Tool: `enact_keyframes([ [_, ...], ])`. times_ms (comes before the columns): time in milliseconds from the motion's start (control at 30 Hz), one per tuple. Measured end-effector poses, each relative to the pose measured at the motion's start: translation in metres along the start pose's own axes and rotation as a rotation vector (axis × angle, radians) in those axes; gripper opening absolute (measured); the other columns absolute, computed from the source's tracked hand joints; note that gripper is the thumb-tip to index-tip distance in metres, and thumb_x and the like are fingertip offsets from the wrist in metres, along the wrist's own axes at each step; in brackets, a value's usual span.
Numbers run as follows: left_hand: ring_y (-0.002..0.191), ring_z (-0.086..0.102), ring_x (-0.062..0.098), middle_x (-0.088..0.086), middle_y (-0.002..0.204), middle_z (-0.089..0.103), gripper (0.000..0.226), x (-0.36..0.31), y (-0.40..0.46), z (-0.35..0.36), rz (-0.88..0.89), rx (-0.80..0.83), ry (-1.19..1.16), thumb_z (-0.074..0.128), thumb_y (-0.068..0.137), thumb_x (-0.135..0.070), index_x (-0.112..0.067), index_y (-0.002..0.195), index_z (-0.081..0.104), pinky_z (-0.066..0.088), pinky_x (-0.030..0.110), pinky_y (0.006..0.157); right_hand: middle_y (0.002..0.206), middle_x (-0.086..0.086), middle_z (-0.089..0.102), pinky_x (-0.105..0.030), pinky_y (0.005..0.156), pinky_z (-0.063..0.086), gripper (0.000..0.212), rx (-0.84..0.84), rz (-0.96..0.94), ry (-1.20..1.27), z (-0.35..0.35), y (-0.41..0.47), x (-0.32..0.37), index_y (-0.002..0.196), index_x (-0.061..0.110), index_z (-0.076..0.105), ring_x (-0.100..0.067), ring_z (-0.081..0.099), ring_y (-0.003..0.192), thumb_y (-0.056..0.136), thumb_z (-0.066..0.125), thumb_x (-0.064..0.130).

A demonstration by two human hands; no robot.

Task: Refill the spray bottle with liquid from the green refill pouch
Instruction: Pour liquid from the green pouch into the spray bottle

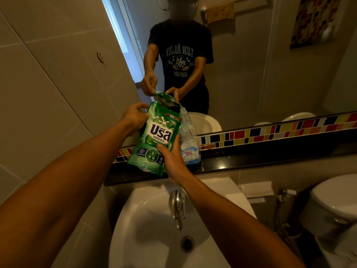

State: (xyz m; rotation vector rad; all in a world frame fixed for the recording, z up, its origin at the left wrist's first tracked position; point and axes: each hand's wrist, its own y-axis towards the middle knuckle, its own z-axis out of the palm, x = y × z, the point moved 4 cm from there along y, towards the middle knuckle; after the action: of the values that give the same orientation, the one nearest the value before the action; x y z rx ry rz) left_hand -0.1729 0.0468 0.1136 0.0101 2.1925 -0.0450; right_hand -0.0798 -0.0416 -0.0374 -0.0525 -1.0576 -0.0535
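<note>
From the head camera, both hands hold the green refill pouch (155, 139) above the black ledge (251, 161) that runs behind the white sink (146, 219). The left hand (135, 116) is closed around the pouch's upper left edge, fingers curled over the top corner. The right hand (172, 161) is clamped on the pouch's lower right side, thumb pressed on the printed front and fingers hidden behind it. The pouch is tilted, its top leaning toward the spray bottle (189, 144), which stands upright on the ledge just right of the pouch and touching or nearly touching it. The bottle is clear plastic with a blue-and-white label low on its body; its neck rises behind the pouch's top right corner, and whether it is capped cannot be told. Whether liquid is flowing cannot be told either. A chrome tap (177, 206) sits below the pouch, over the sink basin. A strip of coloured tiles (270, 132) runs along the wall right of the bottle, under the mirror (251, 74). A toilet (332, 206) stands far right of the sink.
</note>
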Motion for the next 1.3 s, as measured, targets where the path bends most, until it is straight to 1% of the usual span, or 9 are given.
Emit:
enact_keyframes([
  [133, 0.085, 0.068, 0.025, 0.018, 0.119, 0.064, 0.040, -0.001, 0.000, -0.001, 0.008, 0.006, 0.009, 0.058, 0.097, -0.007, -0.022, 0.134, 0.054, 0.059, 0.036, 0.064, 0.146, -0.006, 0.060, -0.061, 0.101, 0.055, 0.095, 0.000, -0.006, 0.003, 0.000, -0.001, 0.001, 0.158, 0.057, 0.007, -0.029, 0.066, 0.124, 0.088, 0.068, 0.031],
  [267, 0.089, 0.068, 0.029, 0.020, 0.116, 0.065, 0.042, -0.003, -0.002, -0.001, 0.005, 0.000, 0.027, 0.058, 0.096, -0.005, -0.022, 0.135, 0.054, 0.061, 0.045, 0.077, 0.145, -0.005, 0.060, -0.061, 0.102, 0.055, 0.097, -0.009, -0.001, 0.004, 0.001, -0.001, -0.001, 0.160, 0.053, 0.009, -0.028, 0.066, 0.124, 0.085, 0.069, 0.034],
  [433, 0.085, 0.068, 0.026, 0.019, 0.118, 0.064, 0.042, -0.006, -0.004, -0.002, 0.009, 0.006, 0.041, 0.057, 0.097, -0.005, -0.021, 0.135, 0.053, 0.060, 0.038, 0.067, 0.143, -0.004, 0.062, -0.060, 0.100, 0.056, 0.093, 0.001, -0.005, 0.028, 0.002, -0.001, 0.001, 0.160, 0.051, 0.012, -0.027, 0.067, 0.123, 0.089, 0.068, 0.030],
  [533, 0.084, 0.068, 0.026, 0.019, 0.116, 0.065, 0.041, -0.007, -0.005, -0.003, 0.006, 0.003, 0.045, 0.057, 0.097, -0.006, -0.022, 0.134, 0.054, 0.060, 0.039, 0.068, 0.143, -0.005, 0.062, -0.060, 0.099, 0.056, 0.089, 0.003, -0.008, 0.031, 0.003, -0.001, 0.000, 0.161, 0.050, 0.012, -0.028, 0.067, 0.123, 0.096, 0.066, 0.023],
  [633, 0.084, 0.068, 0.025, 0.018, 0.117, 0.064, 0.041, -0.007, -0.006, -0.004, 0.007, 0.006, 0.047, 0.057, 0.097, -0.006, -0.022, 0.134, 0.054, 0.060, 0.039, 0.067, 0.146, -0.007, 0.060, -0.061, 0.099, 0.056, 0.091, 0.003, -0.007, 0.034, 0.005, -0.002, 0.001, 0.160, 0.052, 0.012, -0.029, 0.067, 0.123, 0.093, 0.067, 0.025],
  [767, 0.085, 0.068, 0.025, 0.019, 0.120, 0.063, 0.041, -0.009, -0.007, -0.007, 0.010, 0.008, 0.053, 0.056, 0.097, -0.006, -0.021, 0.135, 0.053, 0.060, 0.040, 0.069, 0.143, -0.007, 0.061, -0.058, 0.098, 0.058, 0.085, 0.001, -0.023, 0.057, 0.006, -0.004, 0.003, 0.160, 0.049, 0.015, -0.029, 0.068, 0.122, 0.099, 0.064, 0.016],
  [867, 0.082, 0.068, 0.024, 0.019, 0.120, 0.063, 0.041, -0.011, -0.007, -0.008, 0.009, 0.012, 0.053, 0.057, 0.097, -0.007, -0.020, 0.136, 0.053, 0.059, 0.038, 0.065, 0.143, -0.006, 0.062, -0.061, 0.099, 0.057, 0.089, 0.004, -0.020, 0.063, 0.009, -0.005, 0.003, 0.159, 0.052, 0.016, -0.029, 0.067, 0.123, 0.092, 0.067, 0.024],
  [1067, 0.087, 0.069, 0.027, 0.019, 0.118, 0.065, 0.041, -0.012, -0.009, -0.009, 0.009, 0.017, 0.061, 0.058, 0.097, -0.007, -0.022, 0.135, 0.053, 0.061, 0.047, 0.080, 0.144, -0.007, 0.061, -0.062, 0.099, 0.056, 0.091, 0.002, -0.022, 0.064, 0.011, -0.004, 0.003, 0.160, 0.049, 0.015, -0.030, 0.067, 0.123, 0.090, 0.068, 0.025],
  [1300, 0.080, 0.067, 0.024, 0.019, 0.118, 0.064, 0.042, -0.015, -0.010, -0.011, 0.023, 0.008, 0.068, 0.057, 0.097, -0.004, -0.020, 0.135, 0.054, 0.061, 0.041, 0.069, 0.140, -0.006, 0.064, -0.061, 0.096, 0.058, 0.082, 0.002, -0.041, 0.099, 0.012, -0.006, 0.006, 0.158, 0.049, 0.021, -0.029, 0.069, 0.121, 0.097, 0.066, 0.018],
])
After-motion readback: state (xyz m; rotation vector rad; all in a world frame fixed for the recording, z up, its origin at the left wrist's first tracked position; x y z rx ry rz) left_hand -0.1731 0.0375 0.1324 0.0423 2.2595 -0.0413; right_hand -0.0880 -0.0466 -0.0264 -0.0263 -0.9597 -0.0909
